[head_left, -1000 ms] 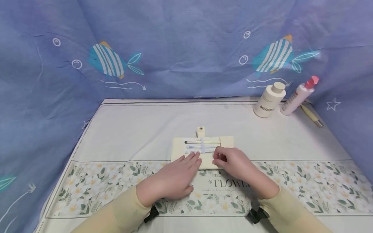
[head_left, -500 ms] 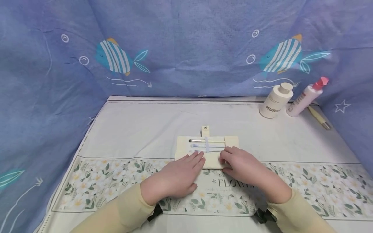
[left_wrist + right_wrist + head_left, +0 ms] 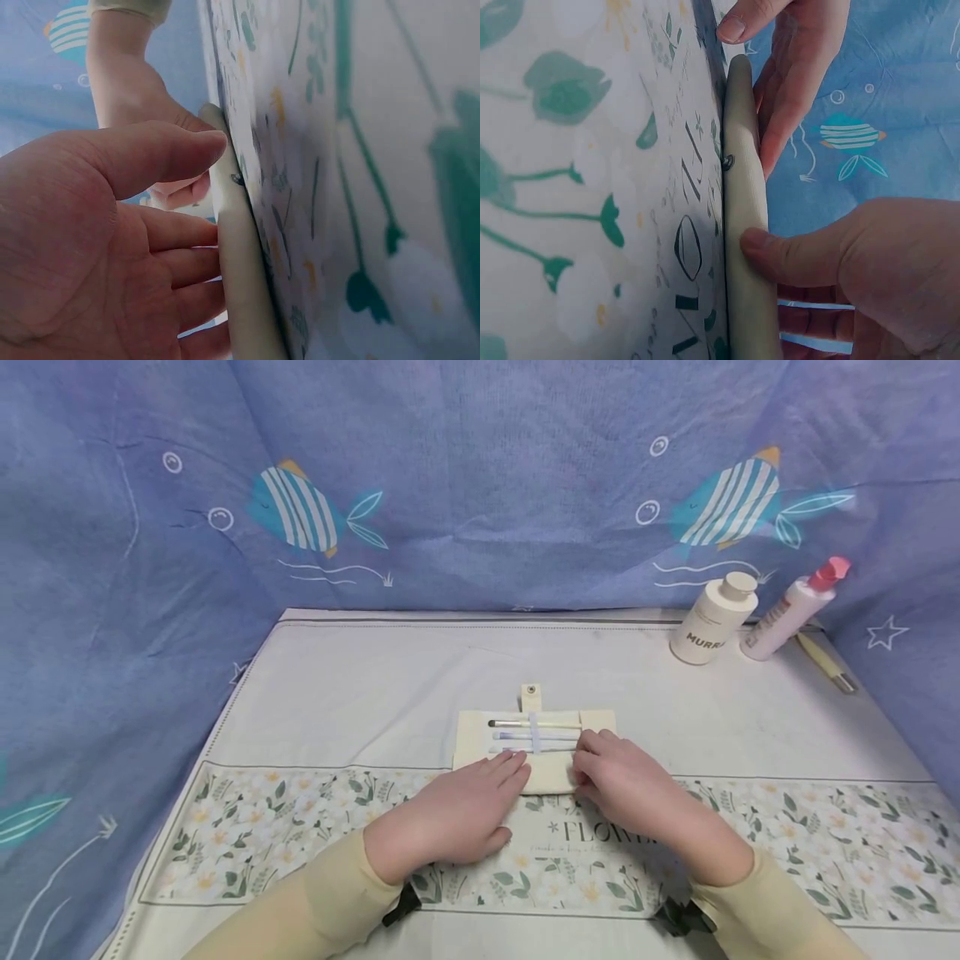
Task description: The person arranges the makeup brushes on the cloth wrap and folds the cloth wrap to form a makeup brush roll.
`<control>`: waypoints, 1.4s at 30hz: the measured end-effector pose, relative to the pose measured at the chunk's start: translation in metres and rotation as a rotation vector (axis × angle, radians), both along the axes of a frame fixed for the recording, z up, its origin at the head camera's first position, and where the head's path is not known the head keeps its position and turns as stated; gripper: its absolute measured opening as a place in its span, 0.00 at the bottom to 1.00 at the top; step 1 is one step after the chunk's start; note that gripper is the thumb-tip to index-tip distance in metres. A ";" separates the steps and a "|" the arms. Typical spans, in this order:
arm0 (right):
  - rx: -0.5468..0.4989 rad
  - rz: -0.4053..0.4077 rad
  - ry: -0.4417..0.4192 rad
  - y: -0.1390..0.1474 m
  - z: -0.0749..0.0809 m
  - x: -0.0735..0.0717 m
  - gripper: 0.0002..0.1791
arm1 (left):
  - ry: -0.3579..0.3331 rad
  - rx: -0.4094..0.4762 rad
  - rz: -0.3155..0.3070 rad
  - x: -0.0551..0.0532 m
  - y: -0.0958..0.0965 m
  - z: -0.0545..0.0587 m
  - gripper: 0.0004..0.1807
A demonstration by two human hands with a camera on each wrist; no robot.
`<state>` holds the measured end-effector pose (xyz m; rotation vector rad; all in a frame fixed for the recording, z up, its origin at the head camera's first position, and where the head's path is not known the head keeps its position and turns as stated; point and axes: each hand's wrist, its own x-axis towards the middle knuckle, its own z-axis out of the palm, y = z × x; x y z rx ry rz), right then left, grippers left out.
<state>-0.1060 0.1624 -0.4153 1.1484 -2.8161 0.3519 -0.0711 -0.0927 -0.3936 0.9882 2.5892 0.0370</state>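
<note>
A cream fabric brush pouch point(image 3: 551, 782) lies unfolded on the tablecloth, with a snap tab point(image 3: 531, 698) sticking out at its far edge. Three slim makeup brushes point(image 3: 536, 724) lie across it under a pale elastic band point(image 3: 534, 743). My left hand point(image 3: 453, 818) rests its straight fingers on the pouch's near left part. At the right end, my right hand point(image 3: 633, 781) has bent fingers over the pouch near the brush handles. The right wrist view shows the right thumb point(image 3: 780, 255) against the pouch's thick near edge point(image 3: 746, 195), fingers on the upper side.
A white bottle point(image 3: 712, 620) marked MURRA and a pump bottle point(image 3: 791, 614) with a pink head stand at the back right. Beside them lies a cream-handled tool point(image 3: 825, 664) with a metal end. A blue fish-print curtain point(image 3: 480, 485) hangs behind the floral tablecloth point(image 3: 300, 835).
The right hand has shifted slightly right along the pouch, and its thumb has come in to the near edge. The left hand stays on the pouch. The head view has swung slightly left.
</note>
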 end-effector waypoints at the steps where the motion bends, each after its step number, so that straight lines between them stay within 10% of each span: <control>1: -0.004 -0.002 -0.004 0.000 0.000 0.000 0.16 | 0.001 0.003 0.001 0.000 0.000 -0.001 0.41; 10: -0.038 -0.016 -0.057 0.003 0.004 0.000 0.14 | 0.099 0.044 0.025 -0.001 -0.001 -0.002 0.34; 22: -0.122 -0.037 -0.341 0.012 0.015 -0.004 0.11 | 0.190 0.108 0.044 -0.005 -0.003 0.002 0.25; 30: -0.157 -0.074 -0.496 0.020 0.016 -0.010 0.09 | 0.159 0.201 0.147 -0.014 -0.011 0.000 0.10; 42: -0.188 -0.164 -0.480 0.037 0.008 -0.025 0.14 | 0.099 0.218 0.331 -0.033 -0.028 -0.002 0.09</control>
